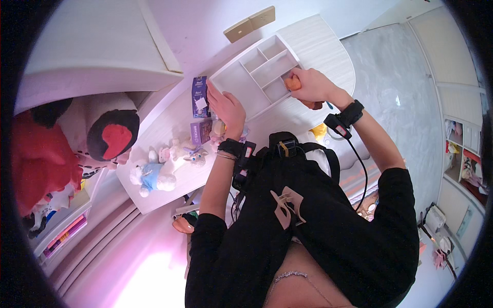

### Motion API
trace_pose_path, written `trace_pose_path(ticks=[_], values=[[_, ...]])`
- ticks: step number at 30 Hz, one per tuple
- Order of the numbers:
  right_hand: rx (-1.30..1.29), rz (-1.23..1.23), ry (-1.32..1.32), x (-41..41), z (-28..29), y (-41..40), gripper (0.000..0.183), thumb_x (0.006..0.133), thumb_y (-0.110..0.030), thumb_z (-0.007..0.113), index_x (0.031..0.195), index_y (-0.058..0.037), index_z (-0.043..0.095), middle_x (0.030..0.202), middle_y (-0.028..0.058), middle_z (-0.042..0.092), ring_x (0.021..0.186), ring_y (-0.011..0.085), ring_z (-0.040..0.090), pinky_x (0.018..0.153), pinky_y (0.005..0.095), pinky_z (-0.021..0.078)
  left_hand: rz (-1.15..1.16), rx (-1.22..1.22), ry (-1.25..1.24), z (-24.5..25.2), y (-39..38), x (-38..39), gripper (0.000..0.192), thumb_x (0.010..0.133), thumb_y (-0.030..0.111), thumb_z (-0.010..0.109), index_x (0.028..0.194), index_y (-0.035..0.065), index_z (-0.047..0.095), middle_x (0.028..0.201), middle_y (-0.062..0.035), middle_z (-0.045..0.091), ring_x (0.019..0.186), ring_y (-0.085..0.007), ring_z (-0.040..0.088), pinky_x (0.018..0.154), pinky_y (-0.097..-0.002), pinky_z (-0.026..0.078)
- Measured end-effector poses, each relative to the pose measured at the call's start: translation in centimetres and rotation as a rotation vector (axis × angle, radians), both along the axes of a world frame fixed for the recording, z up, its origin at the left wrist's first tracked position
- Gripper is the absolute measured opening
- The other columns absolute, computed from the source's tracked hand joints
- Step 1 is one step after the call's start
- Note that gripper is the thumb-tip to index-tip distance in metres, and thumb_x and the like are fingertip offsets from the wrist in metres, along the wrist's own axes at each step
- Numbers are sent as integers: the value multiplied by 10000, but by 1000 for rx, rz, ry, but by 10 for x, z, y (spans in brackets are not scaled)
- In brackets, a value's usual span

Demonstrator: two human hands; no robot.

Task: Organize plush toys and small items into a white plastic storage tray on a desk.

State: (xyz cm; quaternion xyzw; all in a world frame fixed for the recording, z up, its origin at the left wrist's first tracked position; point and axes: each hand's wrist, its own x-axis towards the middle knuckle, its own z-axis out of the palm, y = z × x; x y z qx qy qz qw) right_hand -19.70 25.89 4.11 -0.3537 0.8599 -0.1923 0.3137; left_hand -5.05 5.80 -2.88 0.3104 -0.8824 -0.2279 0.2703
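A white organizer tray (227, 79) with several compartments lies on the desk in front of me. At its right side, my right hand (317, 86) grips a small orange, soft-looking object (292, 83) over a right-hand compartment. Below that hand, a brownish-orange item (312, 104) is partly covered, and I cannot tell whether it belongs to the same object. My left hand (229, 111) is held flat with the thumb apart, against or close by the tray's left edge, with nothing visible in it. Just left of its fingers stands a dark blue-purple box (200, 96).
A smaller purple box (201, 133) and several plush toys, one a white bear in blue (152, 177), occupy the desk's left part. A large red-and-white plush (111, 133) fills a shelf at left. Wall sockets (250, 24) are behind the tray. The desk's rounded edge (352, 73) is at right.
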Motion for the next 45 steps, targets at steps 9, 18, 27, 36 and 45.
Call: trace_pose_path(ticks=[9,18,27,36,45], values=[[-159,-71,-165,2,-9,11,383,690,-288,621,956,-30,526,795,216,626,765,381,612,695,407,491,-51,15,11,0,-2,-3,568,826,32,420,1363,-24,246,1232,-286,399,1129,-425,391,969,-490,285],[-379,-323,-255,-6,42,84,350,691,-213,660,968,-40,535,785,127,618,733,216,607,693,317,479,-91,64,-52,4,-3,0,560,826,48,427,1359,-12,264,1305,-264,377,1179,-410,379,980,-476,300],[-304,-365,-33,22,49,80,344,698,-174,656,989,-62,511,820,164,628,762,328,631,683,356,493,-120,63,18,-2,-5,-2,564,835,55,414,1368,-6,244,1245,-290,389,1141,-436,380,975,-509,275],[-527,-196,227,57,40,27,358,716,-207,665,1020,-86,517,950,142,595,831,329,602,673,385,502,-106,59,1,0,-4,1,555,833,56,415,1360,-8,254,1238,-284,396,1135,-434,383,966,-507,276],[-308,85,12,75,-14,-5,431,686,-153,641,1075,-92,466,886,147,580,870,333,575,707,427,474,-114,88,48,2,-4,-1,554,819,41,423,1350,-8,274,1227,-279,405,1117,-432,392,956,-509,280]])
